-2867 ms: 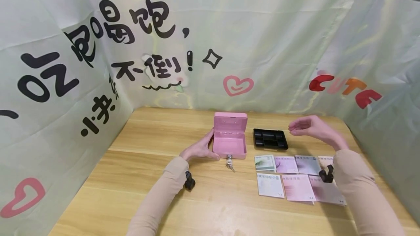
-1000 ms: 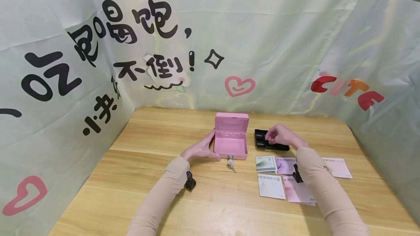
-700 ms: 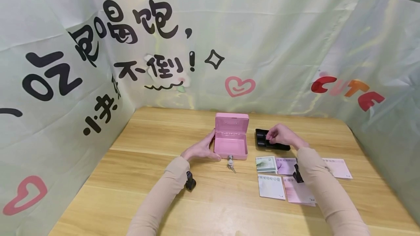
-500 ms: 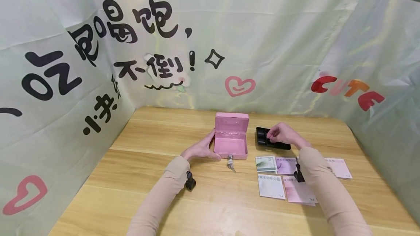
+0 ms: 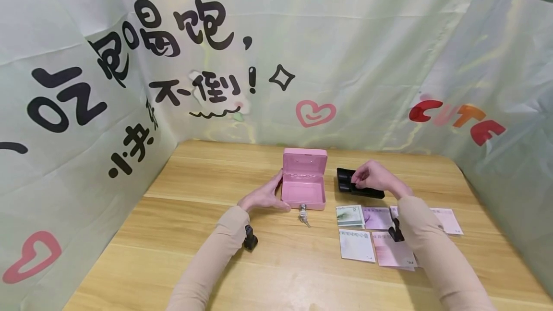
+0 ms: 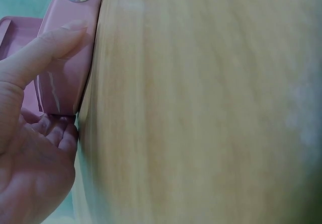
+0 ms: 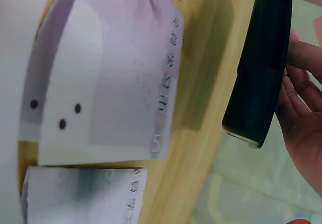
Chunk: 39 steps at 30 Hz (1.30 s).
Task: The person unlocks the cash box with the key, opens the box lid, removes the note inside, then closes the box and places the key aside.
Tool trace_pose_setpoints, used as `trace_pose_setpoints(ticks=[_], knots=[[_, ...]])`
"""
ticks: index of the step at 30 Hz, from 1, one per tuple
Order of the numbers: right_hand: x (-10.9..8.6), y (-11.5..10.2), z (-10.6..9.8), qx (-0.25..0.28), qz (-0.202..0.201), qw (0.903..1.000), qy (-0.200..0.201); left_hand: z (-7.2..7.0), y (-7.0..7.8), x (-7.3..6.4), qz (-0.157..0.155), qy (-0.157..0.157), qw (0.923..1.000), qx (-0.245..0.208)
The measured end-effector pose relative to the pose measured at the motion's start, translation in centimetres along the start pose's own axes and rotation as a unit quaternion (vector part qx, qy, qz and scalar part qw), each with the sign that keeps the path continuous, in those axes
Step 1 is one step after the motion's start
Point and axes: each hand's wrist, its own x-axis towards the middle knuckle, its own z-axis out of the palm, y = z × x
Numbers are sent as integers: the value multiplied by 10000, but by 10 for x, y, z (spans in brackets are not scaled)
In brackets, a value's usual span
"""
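A pink cash box [image 5: 303, 190] stands on the wooden table with its lid up and nothing in its base. My left hand [image 5: 264, 197] holds its left front corner, thumb [image 6: 48, 50] along the front wall below the lock and fingers curled at the side. To the box's right, my right hand [image 5: 372, 176] pinches the divider of a black compartment tray [image 5: 344, 181]. The tray shows its dark outer side [image 7: 261, 68] in the right wrist view, a shadow beneath it. Fingertips are partly hidden inside the tray.
A lock with keys [image 5: 304, 215] hangs at the box's front. Two rows of folded banknotes, such as a green one [image 5: 350, 216] and a pink one [image 5: 390, 248], lie nearer on the right, partly under my right forearm. Printed cloth [image 5: 367, 61] walls the table.
My right hand has come left from beside the tray and taken hold of it. Since then the tray has shifted slightly right. My left hand stays at the box.
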Motion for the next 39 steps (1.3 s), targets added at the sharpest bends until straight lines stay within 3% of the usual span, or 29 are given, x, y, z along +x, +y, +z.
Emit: trace_pose_setpoints(ticks=[10,17,39], knots=[[-6,-26,7,-147,-390,9991,52,0,0,-1,-248,-39,9996,157],[-6,-39,15,-183,-503,9985,54,1,1,-1,-212,10,9995,225],[14,-66,43,-240,-742,9969,96,2,5,-3,-222,55,9997,40]])
